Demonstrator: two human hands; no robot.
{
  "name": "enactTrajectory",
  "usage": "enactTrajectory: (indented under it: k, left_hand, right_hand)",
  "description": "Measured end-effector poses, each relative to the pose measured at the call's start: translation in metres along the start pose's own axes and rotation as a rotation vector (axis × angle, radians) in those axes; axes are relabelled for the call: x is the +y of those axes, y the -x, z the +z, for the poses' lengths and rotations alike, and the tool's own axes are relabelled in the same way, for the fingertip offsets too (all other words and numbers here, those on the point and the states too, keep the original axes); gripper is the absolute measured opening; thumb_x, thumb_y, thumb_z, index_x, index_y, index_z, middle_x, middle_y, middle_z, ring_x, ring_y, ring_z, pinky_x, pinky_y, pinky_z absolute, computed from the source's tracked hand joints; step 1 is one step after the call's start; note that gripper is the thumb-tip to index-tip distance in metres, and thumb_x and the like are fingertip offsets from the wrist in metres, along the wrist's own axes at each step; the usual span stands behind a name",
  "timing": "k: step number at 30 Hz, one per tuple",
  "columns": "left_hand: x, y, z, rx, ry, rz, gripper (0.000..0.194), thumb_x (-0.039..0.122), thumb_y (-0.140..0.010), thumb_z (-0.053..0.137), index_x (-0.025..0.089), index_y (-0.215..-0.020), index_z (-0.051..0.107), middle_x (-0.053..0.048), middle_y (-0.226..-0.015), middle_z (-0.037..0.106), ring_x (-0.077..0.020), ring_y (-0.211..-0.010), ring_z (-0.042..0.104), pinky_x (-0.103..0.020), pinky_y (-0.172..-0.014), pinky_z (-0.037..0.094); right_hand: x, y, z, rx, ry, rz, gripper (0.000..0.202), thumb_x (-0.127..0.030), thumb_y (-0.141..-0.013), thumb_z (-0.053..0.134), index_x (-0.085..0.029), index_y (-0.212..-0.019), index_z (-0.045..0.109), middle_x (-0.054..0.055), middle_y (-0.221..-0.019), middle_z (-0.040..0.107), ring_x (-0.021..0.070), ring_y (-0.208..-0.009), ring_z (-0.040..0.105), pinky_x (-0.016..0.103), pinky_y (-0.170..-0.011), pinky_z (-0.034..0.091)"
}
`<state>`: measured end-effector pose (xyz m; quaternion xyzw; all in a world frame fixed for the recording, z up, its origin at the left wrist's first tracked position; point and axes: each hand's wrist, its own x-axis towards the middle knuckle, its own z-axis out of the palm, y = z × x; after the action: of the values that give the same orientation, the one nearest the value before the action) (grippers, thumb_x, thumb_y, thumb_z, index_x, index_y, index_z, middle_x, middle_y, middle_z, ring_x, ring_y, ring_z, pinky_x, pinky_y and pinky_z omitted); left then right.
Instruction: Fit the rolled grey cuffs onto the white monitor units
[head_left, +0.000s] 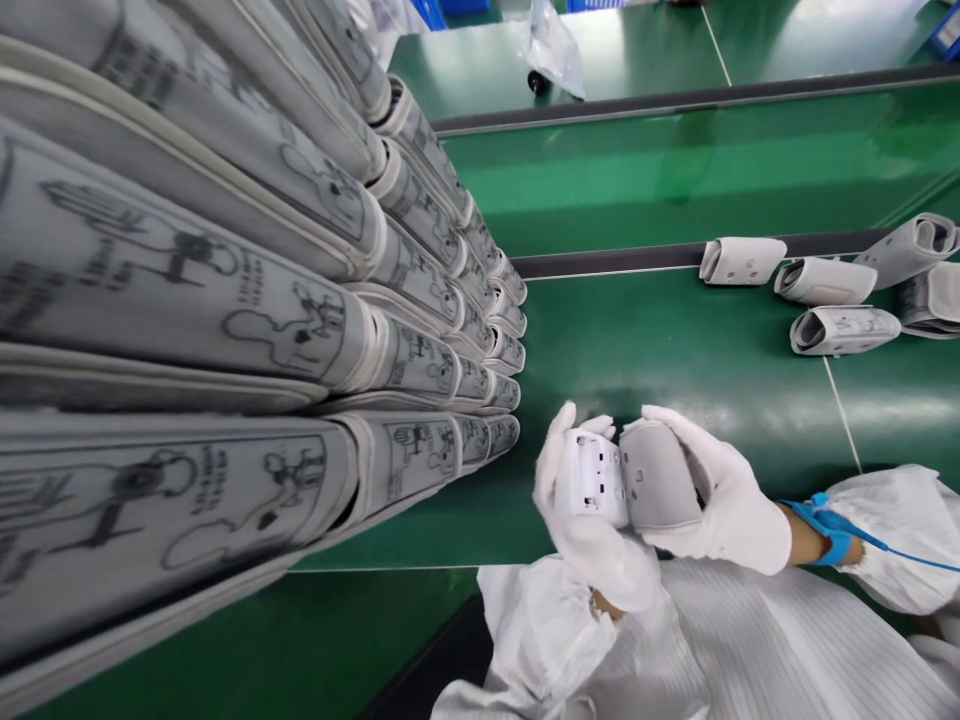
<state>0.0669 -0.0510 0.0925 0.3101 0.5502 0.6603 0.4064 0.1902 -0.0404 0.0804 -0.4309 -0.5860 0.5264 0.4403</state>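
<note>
Left hand (592, 545) closed around the sides of a white unit (582, 490), right hand (739, 505) cupped around a grey cuff (664, 480): both gloved, fingers bent and gripping, neither spread flat. Unit and cuff sit side by side just above the near edge of the green counter (675, 360), their facing edges very close; whether they touch, I can't tell. Slots and openings show on the unit's upper face.

For good handling, I'd hold the unit by its sides, fingertips off those slots, and support the cuff from beneath so it doesn't twist. Even, light pressure should do; the fabric probably gives under a squeeze, while the hard shell could slip against the gloves. Level edges would make any misalignment easy to spot.

As for containers, a clear plastic bag (556, 50) lies near twelve o'clock from the hands, on the far counter (645, 60); a black round part (538, 82) is at its lower end, inside or just beside, I can't say which. Blue bins (427, 12) are cut off around eleven o'clock, contents hidden. Stacked printed cuffs (420, 365) rise from nine to eleven o'clock, and loose rolled cuffs (844, 330) lie toward two.
</note>
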Motion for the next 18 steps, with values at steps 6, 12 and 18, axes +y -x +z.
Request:
enactTrajectory:
  k: [6,12,18]
  left_hand:
    - [0.006,0.000,0.000,0.014,0.040,0.085,0.061,0.072,-0.101,0.041,0.028,-0.131,0.071,-0.008,-0.123,0.075,-0.0320,-0.111,0.071,-0.047,-0.093,0.059]
    - [-0.002,-0.001,0.016,0.155,0.004,0.425,0.057,0.060,-0.107,0.036,0.020,-0.121,0.073,-0.011,-0.111,0.077,-0.0272,-0.101,0.072,-0.041,-0.085,0.059]
    - [-0.003,0.003,-0.003,-0.002,-0.093,0.394,0.056,0.061,-0.107,0.036,0.022,-0.128,0.071,-0.010,-0.129,0.074,-0.0289,-0.115,0.070,-0.044,-0.097,0.057]
  right_hand:
    - [-0.001,0.002,0.004,0.032,0.158,-0.134,0.093,-0.043,-0.075,0.091,-0.042,-0.156,0.046,0.004,-0.135,0.068,0.0323,-0.110,0.073,0.040,-0.101,0.060]
    - [-0.001,0.003,0.001,0.008,0.164,-0.167,0.091,-0.027,-0.075,0.090,-0.024,-0.156,0.049,0.008,-0.140,0.065,0.0256,-0.122,0.070,0.028,-0.107,0.055]
    - [-0.002,0.004,0.002,-0.040,0.102,-0.118,0.093,-0.025,-0.077,0.090,-0.027,-0.159,0.046,0.003,-0.142,0.062,0.0191,-0.123,0.067,0.020,-0.109,0.050]
